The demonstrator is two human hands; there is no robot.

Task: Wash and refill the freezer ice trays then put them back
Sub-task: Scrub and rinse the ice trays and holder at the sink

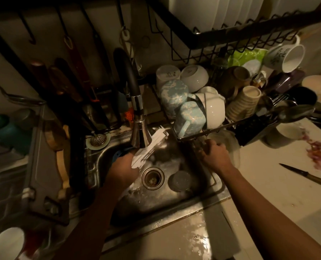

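Obs.: you hold the white ice tray in your left hand, over the sink, directly under the faucet head; fingers wrapped around the tray's lower near end, closed on it; something blue sits just behind that hand, and whether you grip it too cannot be told.

Tray axis: long axis runs diagonally, from your left hand up and away to the right, far end tilted higher, close to the corner of the dish rack; tray appears blurred, so its compartments cannot be read.

Right hand: at the sink's right side, just below the rack edge, well apart from the tray; fingers curled downward, apparently on something dim against the sink wall; what they hold, if anything, cannot be told.

Judgement: wash stage, rinsing under the tap; refill and return to the freezer not yet done.

Key relation: the tray's free end lies up and left of your right fingers; left hand already on it, so the right is the one to reach in across the basin if you want two-handed support; keep clear of the blue mugs overhanging that corner.
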